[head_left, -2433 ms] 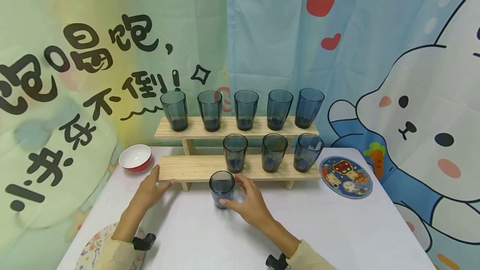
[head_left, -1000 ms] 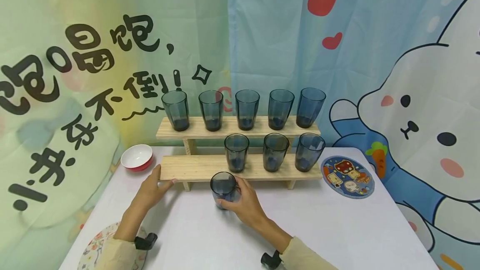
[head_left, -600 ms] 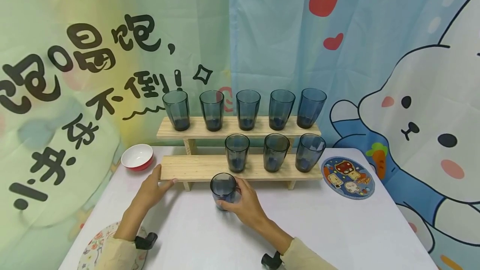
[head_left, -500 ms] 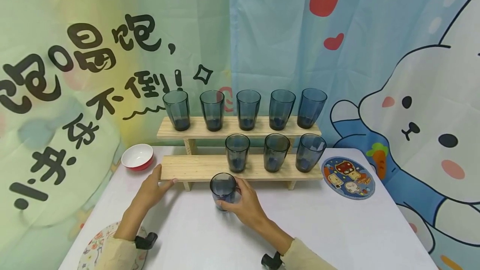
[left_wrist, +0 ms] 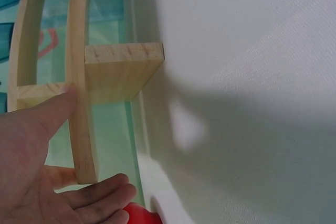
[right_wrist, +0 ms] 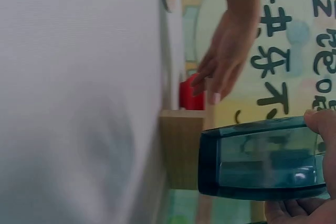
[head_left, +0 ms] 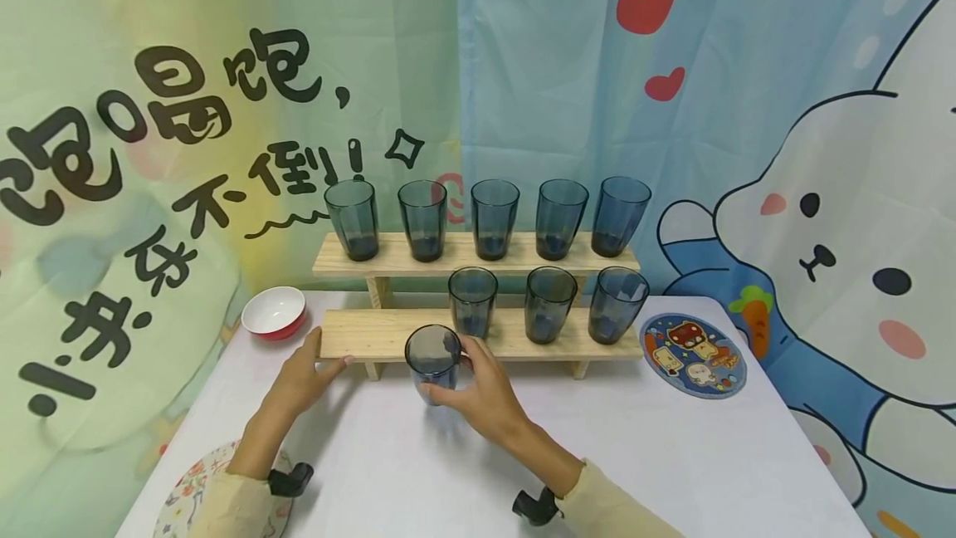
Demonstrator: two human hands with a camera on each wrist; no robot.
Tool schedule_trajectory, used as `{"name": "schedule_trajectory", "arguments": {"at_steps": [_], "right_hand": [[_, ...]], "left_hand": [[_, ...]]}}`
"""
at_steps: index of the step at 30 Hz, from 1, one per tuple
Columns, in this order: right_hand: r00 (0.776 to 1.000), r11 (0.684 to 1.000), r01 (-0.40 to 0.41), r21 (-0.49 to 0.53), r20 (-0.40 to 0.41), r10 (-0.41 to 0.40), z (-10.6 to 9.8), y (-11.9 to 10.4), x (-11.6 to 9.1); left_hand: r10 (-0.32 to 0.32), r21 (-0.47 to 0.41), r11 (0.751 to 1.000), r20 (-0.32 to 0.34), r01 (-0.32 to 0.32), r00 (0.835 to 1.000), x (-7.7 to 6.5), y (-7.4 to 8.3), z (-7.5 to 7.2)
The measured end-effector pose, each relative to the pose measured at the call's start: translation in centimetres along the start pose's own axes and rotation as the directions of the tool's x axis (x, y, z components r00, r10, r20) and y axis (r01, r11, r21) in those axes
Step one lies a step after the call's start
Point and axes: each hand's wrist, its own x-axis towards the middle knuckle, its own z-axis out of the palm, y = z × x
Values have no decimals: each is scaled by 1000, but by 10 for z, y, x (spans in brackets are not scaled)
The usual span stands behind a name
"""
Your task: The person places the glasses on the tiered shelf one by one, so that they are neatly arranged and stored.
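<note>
My right hand (head_left: 489, 397) grips a blue-grey glass tumbler (head_left: 433, 359), thumb in front and fingers round its right side. The tumbler is upright, raised off the table, just in front of the lower tier's front edge. In the right wrist view the tumbler (right_wrist: 262, 158) shows its thick dark base, with the fingertips near its rim. My left hand (head_left: 299, 380) holds the left front corner of the two-tier wooden rack (head_left: 381, 335). In the left wrist view its thumb lies on the board's edge (left_wrist: 79, 129), while the other fingers extend past the board's end.
Several matching tumblers (head_left: 493, 218) line the upper tier; three more (head_left: 548, 305) stand on the lower tier's middle and right. A red-and-white bowl (head_left: 274, 311) sits left of the rack, a round cartoon mat (head_left: 693, 355) right. A patterned round mat (head_left: 182, 492) lies under the left forearm.
The right hand has closed round the tumbler and lifted it off the table, slightly up and to the left. The left hand keeps its place on the rack.
</note>
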Motion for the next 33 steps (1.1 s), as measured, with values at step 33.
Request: {"name": "schedule_trajectory", "arguments": {"at_steps": [33], "right_hand": [[997,997,-10,-73,-83,4,48,-35,83]], "left_hand": [[26,-4,1000,-6,-26,1000,1,-2,-2]]}}
